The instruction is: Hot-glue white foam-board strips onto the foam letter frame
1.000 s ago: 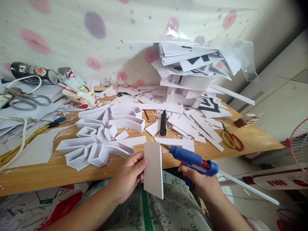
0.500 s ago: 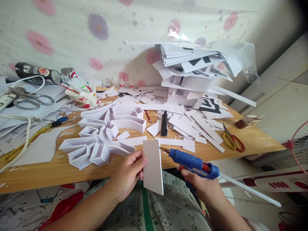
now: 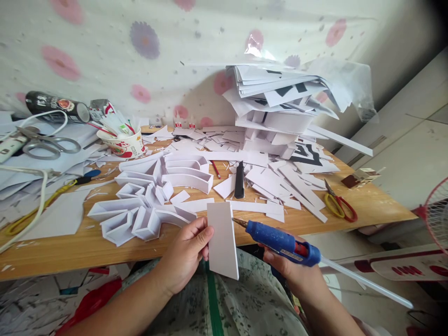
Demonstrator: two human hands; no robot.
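Note:
Between thumb and fingers, my left hand (image 3: 191,245) pinches a flat white foam board piece (image 3: 222,240) by its left edge, holding it upright in front of the table edge. My right hand (image 3: 292,266) is wrapped round a blue glue gun (image 3: 280,240). A long clear glue stick (image 3: 367,282) sticks out of the gun's back end. The metal nozzle (image 3: 241,222) is at the board's upper right edge; whether it touches is hard to tell. Beyond my left hand stands a hollow white shape of walled compartments (image 3: 147,200) on the table.
A black utility knife (image 3: 239,179) lies among white offcuts (image 3: 269,182). Scissors with red and yellow handles (image 3: 339,205) rest at the right, grey scissors (image 3: 47,144) at the left near a paper cup (image 3: 122,142). Stacked sheets (image 3: 276,84) rise at the back.
The glue gun's nozzle has moved slightly down along the board's right edge. The board has shifted a little upward in view. Both hands keep their hold.

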